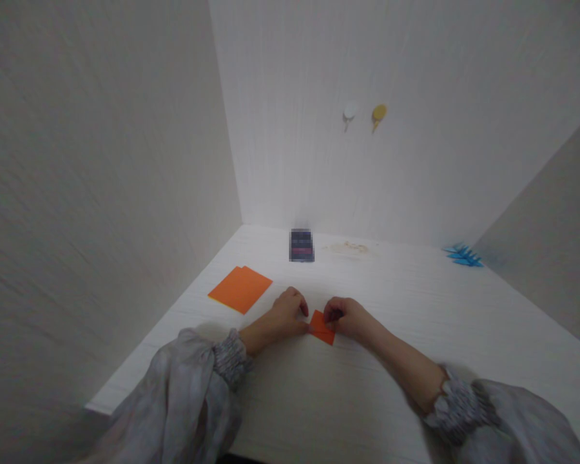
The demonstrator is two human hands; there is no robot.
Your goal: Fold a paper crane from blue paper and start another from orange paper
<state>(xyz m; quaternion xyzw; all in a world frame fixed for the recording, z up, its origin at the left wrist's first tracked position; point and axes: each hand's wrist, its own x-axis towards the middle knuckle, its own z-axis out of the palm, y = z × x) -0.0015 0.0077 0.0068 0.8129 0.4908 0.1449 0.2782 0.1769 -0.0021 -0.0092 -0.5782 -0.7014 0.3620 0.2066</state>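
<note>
A small folded orange paper lies on the white table between my hands. My left hand is curled, its fingertips pressing the paper's left edge. My right hand is closed in a pinch on the paper's upper right edge. Both wrists rest on the table, in grey sleeves.
A stack of orange paper sheets lies to the left, near the left wall. A small dark box stands at the back. Blue folded paper pieces lie at the far right. Two wall hooks, white and yellow, hang above.
</note>
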